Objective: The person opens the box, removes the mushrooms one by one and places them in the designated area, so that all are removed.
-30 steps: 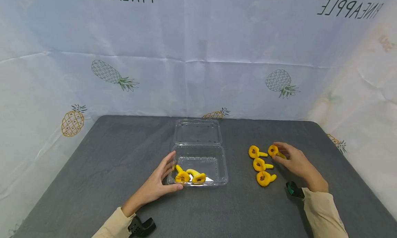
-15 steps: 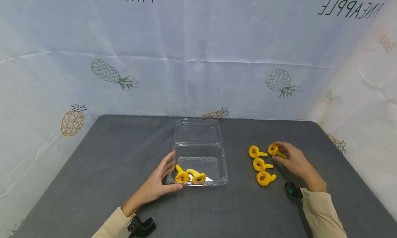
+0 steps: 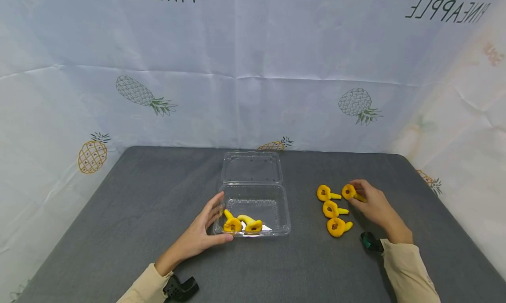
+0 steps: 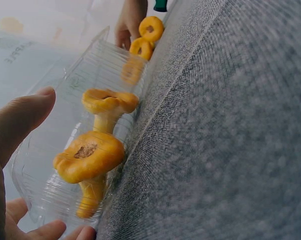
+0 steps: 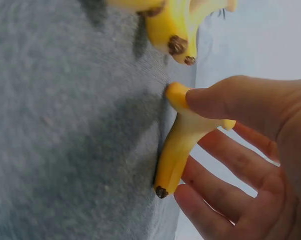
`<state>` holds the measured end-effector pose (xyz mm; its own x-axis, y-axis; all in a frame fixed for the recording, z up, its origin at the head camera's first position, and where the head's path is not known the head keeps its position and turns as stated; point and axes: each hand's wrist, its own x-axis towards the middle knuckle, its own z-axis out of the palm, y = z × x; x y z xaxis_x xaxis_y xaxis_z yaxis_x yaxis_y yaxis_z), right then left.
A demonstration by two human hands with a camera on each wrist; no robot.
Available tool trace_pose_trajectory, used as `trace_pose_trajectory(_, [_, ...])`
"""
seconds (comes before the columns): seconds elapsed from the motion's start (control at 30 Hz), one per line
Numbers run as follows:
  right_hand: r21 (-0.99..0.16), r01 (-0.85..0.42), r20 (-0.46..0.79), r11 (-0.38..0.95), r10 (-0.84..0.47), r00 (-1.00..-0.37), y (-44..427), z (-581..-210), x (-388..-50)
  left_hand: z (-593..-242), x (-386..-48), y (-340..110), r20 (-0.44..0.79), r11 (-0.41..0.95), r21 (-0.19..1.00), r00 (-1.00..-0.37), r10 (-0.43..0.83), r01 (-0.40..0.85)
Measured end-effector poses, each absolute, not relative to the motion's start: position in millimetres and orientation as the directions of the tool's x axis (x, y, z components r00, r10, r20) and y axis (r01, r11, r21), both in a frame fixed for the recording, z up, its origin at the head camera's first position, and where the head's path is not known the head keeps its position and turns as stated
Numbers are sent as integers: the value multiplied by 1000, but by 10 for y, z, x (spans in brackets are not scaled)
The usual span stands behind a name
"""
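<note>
My left hand (image 3: 197, 233) holds the near left corner of a clear plastic clamshell container (image 3: 287, 213), thumb at the front and fingers along the left side. Inside, near the front wall, lie two yellow mushrooms, one on the left (image 3: 232, 224) and one beside it (image 3: 253, 225). On the right, my right hand (image 3: 377, 208) pinches another yellow mushroom (image 5: 176, 145) between thumb and fingers; its stem slants down near the cloth. Left of that hand, three more mushrooms lie in a column: far (image 3: 323, 192), middle (image 3: 330, 209) and near (image 3: 336, 227).
The container's lid (image 3: 252, 167) stands folded back behind it. A dark grey cloth covers the table (image 3: 158, 184). Behind the table hangs a white curtain (image 3: 245, 110) with pineapple prints. Each wrist wears a black camera mount, the left one (image 3: 180, 289) close to the table.
My right wrist and forearm have shifted slightly left, while the pinched mushroom stays almost in place. The left hand, the container and the other mushrooms look the same.
</note>
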<state>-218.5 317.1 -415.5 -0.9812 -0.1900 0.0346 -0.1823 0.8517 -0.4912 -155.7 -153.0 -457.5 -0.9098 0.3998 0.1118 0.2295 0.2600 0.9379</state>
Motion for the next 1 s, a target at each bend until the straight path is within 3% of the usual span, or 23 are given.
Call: trace_pose_trajectory(1.0, [-482, -194, 29, 854, -206, -978, 3194, -4110, -2166, -4561, -1548, -1525, 117, 249, 940, -908, 403, 232])
